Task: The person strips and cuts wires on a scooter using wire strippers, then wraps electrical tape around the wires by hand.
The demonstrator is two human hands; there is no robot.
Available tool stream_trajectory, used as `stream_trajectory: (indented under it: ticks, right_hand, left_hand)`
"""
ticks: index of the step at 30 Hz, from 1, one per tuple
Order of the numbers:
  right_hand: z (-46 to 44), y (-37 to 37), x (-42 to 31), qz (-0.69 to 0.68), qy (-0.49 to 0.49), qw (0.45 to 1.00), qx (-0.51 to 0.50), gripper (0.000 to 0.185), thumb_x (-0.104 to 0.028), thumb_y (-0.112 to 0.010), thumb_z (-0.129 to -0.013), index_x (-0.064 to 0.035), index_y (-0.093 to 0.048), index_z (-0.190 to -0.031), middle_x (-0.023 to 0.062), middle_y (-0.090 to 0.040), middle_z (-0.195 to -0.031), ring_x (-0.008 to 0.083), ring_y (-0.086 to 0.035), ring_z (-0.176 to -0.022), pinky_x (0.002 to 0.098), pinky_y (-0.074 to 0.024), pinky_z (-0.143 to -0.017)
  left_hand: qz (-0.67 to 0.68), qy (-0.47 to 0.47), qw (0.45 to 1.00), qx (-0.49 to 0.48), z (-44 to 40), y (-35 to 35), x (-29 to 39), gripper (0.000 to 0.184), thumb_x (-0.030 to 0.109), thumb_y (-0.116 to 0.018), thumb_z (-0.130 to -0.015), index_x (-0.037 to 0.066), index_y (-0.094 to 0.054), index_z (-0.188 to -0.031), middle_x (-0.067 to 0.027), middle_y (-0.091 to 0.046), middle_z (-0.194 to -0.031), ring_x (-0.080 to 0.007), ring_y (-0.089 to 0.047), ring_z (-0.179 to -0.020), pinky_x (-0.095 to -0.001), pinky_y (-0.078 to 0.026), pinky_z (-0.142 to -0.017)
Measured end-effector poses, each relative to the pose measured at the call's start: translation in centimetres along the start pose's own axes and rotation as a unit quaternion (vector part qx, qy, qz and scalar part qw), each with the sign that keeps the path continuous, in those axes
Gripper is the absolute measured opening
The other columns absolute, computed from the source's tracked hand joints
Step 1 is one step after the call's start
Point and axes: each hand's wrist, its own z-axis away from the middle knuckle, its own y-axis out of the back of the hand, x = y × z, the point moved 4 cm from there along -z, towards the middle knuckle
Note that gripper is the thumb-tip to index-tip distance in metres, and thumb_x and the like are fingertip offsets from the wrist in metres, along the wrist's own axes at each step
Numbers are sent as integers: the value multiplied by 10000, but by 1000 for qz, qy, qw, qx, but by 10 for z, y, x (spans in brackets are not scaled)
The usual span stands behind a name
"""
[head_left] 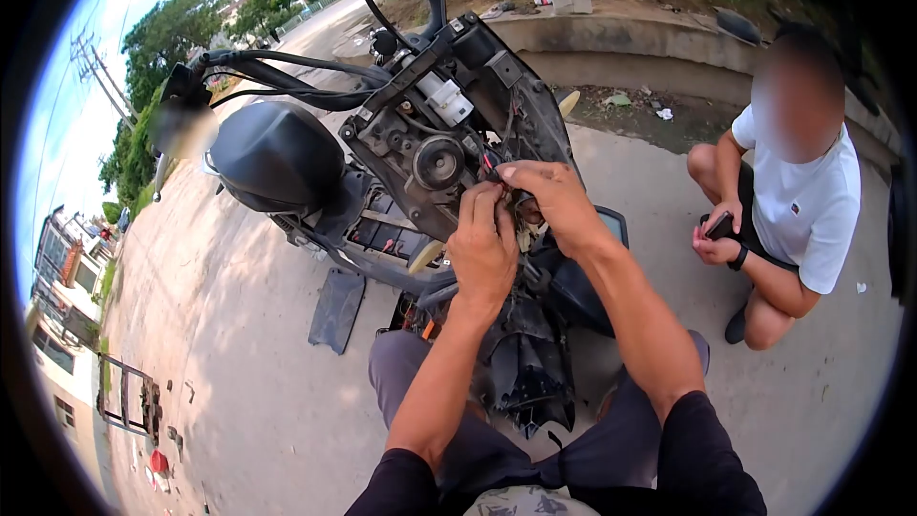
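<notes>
A scooter with its front panels off stands before me, its dark inner frame [396, 139] exposed. My left hand [484, 247] is closed in a pinch on thin wires at the front of the frame. Right beside it, my right hand [557, 203] pinches the same small bundle, thumb and fingers pressed together. Red and dark wires [490, 161] show just above my fingertips; their ends are hidden by the fingers. A round horn [438, 163] sits left of my hands, and a white cylindrical part [446, 100] is above it. Below my hands is the black front fender [530, 363].
The black scooter seat [277, 158] is at the left. A flat dark panel [336, 311] lies on the concrete. At the right a person [798, 182] in a white shirt squats, holding a phone [720, 225]. A low concrete kerb [659, 48] runs behind.
</notes>
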Motion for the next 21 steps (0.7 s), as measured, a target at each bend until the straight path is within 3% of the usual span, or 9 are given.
stream_trajectory:
  ticks: [2,3,6,7,10,11,14,19,21]
  right_hand:
    - [3,-1,-1,-76,-59,995,-13,279,-258,-698,-1006,-33,-757,-1160,-17,-655,-852,54,-462,-640,246,-361,-584]
    - [1,-2,4,-113,-64,992,2,252,-260,-699,-1007,-44,-743,-1129,-30,-623,-805,53,-436,-609,254,-360,-577]
    - [1,-1,2,-155,-84,984,-7,202,-258,-691,-1011,-64,-728,-1053,-46,-580,-764,45,-427,-592,255,-357,-571]
    - [4,-3,-2,-153,-77,985,3,182,-255,-692,-1009,-74,-707,-1007,-60,-543,-735,41,-429,-587,259,-356,-561]
    - [1,1,5,-84,-57,995,-5,139,-201,-689,-984,-68,-727,-1002,-44,-635,-827,45,-523,-705,258,-393,-598]
    - [0,0,7,-57,-32,998,6,151,-195,-692,-980,-52,-731,-1009,-39,-650,-831,47,-532,-705,255,-400,-604]
    - [-4,-1,12,13,47,998,29,196,-182,-701,-971,0,-740,-1033,-18,-690,-850,46,-550,-715,246,-421,-626]
    - [-6,3,13,131,120,983,50,237,-203,-715,-954,17,-754,-1034,28,-704,-791,93,-592,-739,291,-469,-652]
    - [0,2,3,287,197,932,104,211,-223,-746,-933,-27,-771,-1007,56,-706,-803,152,-615,-750,318,-493,-672]
  left_hand:
    - [-23,-12,999,-42,5,3,8,328,5,-670,-935,32,-629,-1260,-150,-681,-1096,-405,-719,-945,-489,-582,-752]
    - [-41,-7,998,-51,6,4,8,296,14,-661,-975,8,-639,-1270,-136,-694,-1077,-323,-745,-923,-425,-594,-767]
    - [231,247,940,-55,10,-2,-12,221,84,-624,-1052,-43,-654,-1230,-124,-711,-1073,-195,-730,-906,-359,-580,-766]
    - [306,258,916,-23,7,-4,-13,254,145,-620,-1086,-74,-666,-1207,-102,-713,-1028,-110,-675,-891,-294,-548,-753]
    - [355,307,881,-58,0,-3,-18,275,150,-650,-1073,-72,-666,-1233,-85,-717,-994,-67,-633,-791,-240,-498,-669]
    - [379,340,859,-60,-2,-3,-18,257,178,-673,-1064,-48,-682,-1187,-52,-686,-897,-35,-550,-635,-217,-401,-545]
    - [497,413,763,-21,-8,-10,-24,202,178,-677,-1053,-18,-680,-1099,-9,-622,-804,-30,-452,-519,-235,-308,-458]
    - [531,478,700,0,-12,-11,-20,97,139,-681,-1027,45,-661,-1018,26,-550,-739,-50,-410,-473,-243,-268,-432]
    - [542,484,686,13,-11,-13,-21,88,134,-682,-1026,50,-660,-1010,31,-550,-738,-44,-400,-476,-239,-256,-436]
